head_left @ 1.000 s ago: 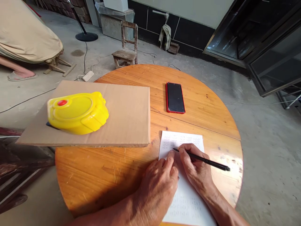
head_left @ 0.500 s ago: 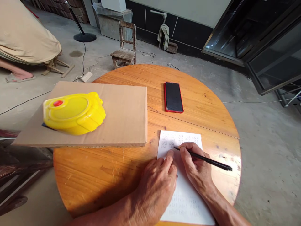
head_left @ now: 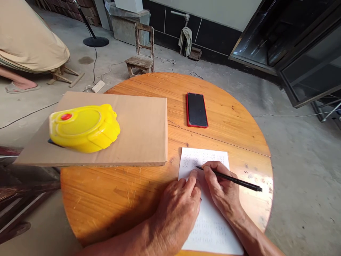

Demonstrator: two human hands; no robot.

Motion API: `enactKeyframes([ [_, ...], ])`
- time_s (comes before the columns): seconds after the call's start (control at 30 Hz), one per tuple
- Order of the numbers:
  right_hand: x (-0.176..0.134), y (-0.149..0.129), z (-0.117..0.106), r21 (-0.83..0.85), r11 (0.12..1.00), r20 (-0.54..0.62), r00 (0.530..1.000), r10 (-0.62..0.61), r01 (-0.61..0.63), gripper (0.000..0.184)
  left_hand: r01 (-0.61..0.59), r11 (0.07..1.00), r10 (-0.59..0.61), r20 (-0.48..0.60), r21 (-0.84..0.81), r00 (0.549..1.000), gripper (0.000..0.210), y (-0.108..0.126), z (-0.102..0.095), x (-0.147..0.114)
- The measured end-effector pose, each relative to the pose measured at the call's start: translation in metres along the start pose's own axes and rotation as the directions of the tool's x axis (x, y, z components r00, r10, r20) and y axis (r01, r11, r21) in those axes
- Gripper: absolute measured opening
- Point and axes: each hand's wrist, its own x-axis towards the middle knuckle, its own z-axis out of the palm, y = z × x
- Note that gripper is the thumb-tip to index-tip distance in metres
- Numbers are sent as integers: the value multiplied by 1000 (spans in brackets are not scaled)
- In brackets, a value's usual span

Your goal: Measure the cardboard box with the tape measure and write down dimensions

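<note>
A black pen (head_left: pixel 237 180) is pinched in my right hand (head_left: pixel 223 190), its tip on the white sheet of paper (head_left: pixel 210 209). Rows of small handwritten characters cover the paper's upper part, and fainter rows show near its bottom. My left hand (head_left: pixel 181 204) rests on the left side of the sheet, holding nothing. Its index finger reaches forward close to the pen tip, while the other fingers bend loosely. Both forearms come in from the bottom edge, and my hands hide the middle of the sheet.
The round wooden table (head_left: pixel 226 138) bears a red-cased phone (head_left: pixel 196 110) beyond the paper. To the left, a cardboard box (head_left: pixel 144 131) overhangs the table edge with a yellow plastic object (head_left: pixel 85 128) on top. Behind stands a small wooden chair (head_left: pixel 140 62). A person's foot (head_left: pixel 22 84) shows far left.
The pen's rear end has shifted slightly, with its tip staying on the same written line. My left hand keeps its place on the paper.
</note>
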Motion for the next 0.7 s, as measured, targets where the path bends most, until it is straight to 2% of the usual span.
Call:
enactKeyframes([
  [0.3, 2, -2, 0, -26, 999, 6, 999, -41, 41, 17, 5, 1000, -5, 18, 7, 1000, 17, -1, 2, 0],
  [0.53, -1, 2, -6, 118, 989, -24, 995, 92, -89, 19, -14, 1000, 15, -4, 16, 1000, 29, -1, -1, 2],
  [0.7, 0, 0, -4, 113, 991, -30, 997, 72, -68, 18, -19, 999, 19, -12, 29, 1000, 29, -1, -1, 5],
])
